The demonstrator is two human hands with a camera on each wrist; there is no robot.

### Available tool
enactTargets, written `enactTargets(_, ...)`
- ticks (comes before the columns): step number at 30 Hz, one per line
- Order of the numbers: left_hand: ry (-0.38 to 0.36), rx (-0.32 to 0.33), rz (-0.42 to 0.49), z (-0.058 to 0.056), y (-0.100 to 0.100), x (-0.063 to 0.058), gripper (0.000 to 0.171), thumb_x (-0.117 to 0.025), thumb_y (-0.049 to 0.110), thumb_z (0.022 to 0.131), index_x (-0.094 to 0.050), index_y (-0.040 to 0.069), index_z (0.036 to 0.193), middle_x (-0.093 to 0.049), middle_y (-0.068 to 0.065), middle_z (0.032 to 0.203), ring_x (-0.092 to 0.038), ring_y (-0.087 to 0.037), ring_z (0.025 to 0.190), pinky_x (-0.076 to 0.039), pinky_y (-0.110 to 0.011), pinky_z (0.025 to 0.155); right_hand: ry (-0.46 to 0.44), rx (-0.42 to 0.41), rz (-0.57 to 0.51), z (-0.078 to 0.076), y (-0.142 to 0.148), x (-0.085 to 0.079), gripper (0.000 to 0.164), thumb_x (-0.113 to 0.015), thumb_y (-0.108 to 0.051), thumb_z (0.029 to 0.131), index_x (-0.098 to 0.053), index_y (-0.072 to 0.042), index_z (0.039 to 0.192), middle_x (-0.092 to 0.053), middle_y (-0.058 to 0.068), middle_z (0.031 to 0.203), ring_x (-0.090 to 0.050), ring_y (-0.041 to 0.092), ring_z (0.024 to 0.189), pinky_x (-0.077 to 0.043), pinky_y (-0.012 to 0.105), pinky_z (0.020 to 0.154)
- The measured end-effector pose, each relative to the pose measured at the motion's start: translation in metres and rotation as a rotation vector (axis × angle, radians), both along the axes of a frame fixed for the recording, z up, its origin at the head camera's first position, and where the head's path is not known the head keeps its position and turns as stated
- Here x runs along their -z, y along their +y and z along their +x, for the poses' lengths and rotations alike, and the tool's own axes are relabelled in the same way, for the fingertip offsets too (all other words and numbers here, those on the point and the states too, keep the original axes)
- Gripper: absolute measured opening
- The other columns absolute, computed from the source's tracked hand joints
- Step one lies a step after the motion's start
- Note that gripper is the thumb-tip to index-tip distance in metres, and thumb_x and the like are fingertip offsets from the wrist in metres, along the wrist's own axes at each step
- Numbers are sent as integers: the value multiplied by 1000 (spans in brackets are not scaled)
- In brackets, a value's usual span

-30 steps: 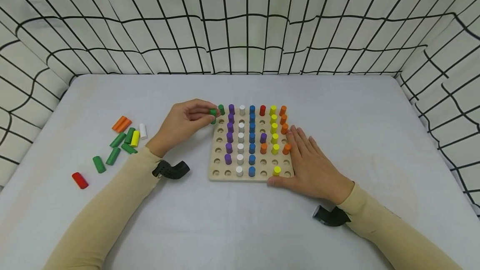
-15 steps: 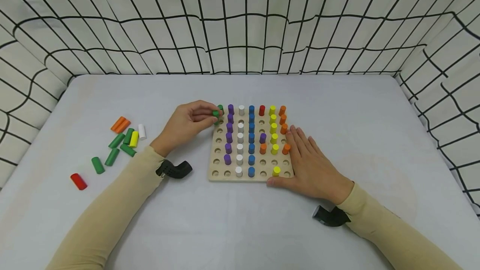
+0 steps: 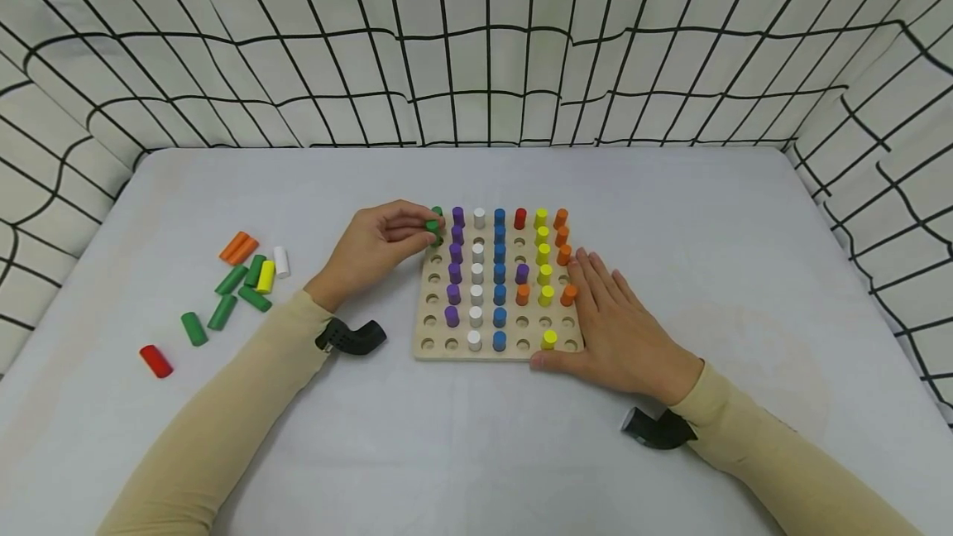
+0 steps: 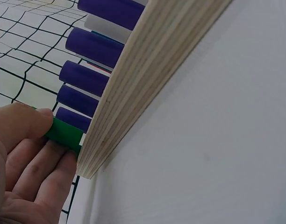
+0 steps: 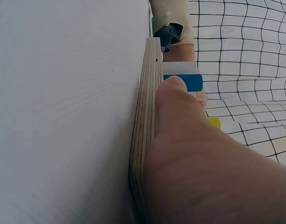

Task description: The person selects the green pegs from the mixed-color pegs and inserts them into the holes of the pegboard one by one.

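My left hand (image 3: pixel 368 245) pinches a green peg (image 3: pixel 432 227) between thumb and fingers over the second hole of the leftmost column of a wooden pegboard (image 3: pixel 440 332). In the left wrist view this green peg (image 4: pixel 63 132) has its lower end right at the board's surface. Behind it, another green peg (image 3: pixel 437 212) stands in the back left corner hole. Columns of purple pegs (image 3: pixel 453 294), white, blue and yellow pegs fill much of the board. My right hand (image 3: pixel 625 337) lies with straight fingers along the board's right edge, its thumb at the front edge.
Left of the board lie loose pegs: several green pegs (image 3: pixel 222 312), two orange pegs (image 3: pixel 239 248), a white peg (image 3: pixel 280 261), a yellow peg (image 3: pixel 265 276) and a red peg (image 3: pixel 156 361). A black grid on white walls (image 3: pixel 487 64) surrounds the white table (image 3: pixel 462 453).
My left hand has moved slightly right with the green peg, from beside the board's left edge to over the second hole. The right hand has stayed in place.
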State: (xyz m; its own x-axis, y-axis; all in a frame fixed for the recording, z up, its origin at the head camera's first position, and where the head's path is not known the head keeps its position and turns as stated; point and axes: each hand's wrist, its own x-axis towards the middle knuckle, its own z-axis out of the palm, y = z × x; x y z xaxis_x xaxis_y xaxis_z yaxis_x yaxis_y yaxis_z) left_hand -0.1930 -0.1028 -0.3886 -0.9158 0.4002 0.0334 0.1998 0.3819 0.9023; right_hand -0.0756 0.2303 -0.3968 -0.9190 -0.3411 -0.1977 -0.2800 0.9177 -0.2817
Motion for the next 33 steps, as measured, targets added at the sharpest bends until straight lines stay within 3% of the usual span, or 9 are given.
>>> enactTargets(7,-5,-37,-15,1,2,1,27,-73,14,97,-72,9,124,-72,-11,132,-74,-17,117,-58,-15,95,2,0,4,0,0,0,136,-50,-95,77,-3,-2,166,-1,16,176,-2,37,165,-11,61,133)
enactTargets(17,-10,-40,6,0,3,2,28,-74,12,96,-71,8,123,-73,-12,132,-75,-11,114,-59,-16,94,2,-2,5,-1,1,1,138,-45,-98,76,-3,-2,166,-2,16,176,-2,38,165,-11,61,133)
enactTargets(24,2,-46,17,0,4,2,29,-74,13,97,-71,8,125,-72,-11,134,-74,-12,116,-59,-16,94,-1,-1,5,-1,0,0,137,-50,-95,77,-3,-2,166,-2,16,176,-2,38,165,-11,61,133)
enactTargets(33,20,-43,-9,0,5,2,28,-74,14,97,-71,8,124,-71,-11,135,-73,-23,119,-58,-14,94,-2,-6,11,-1,0,0,135,-52,-93,78,-3,-2,166,-2,16,176,-3,38,165,-12,61,133)
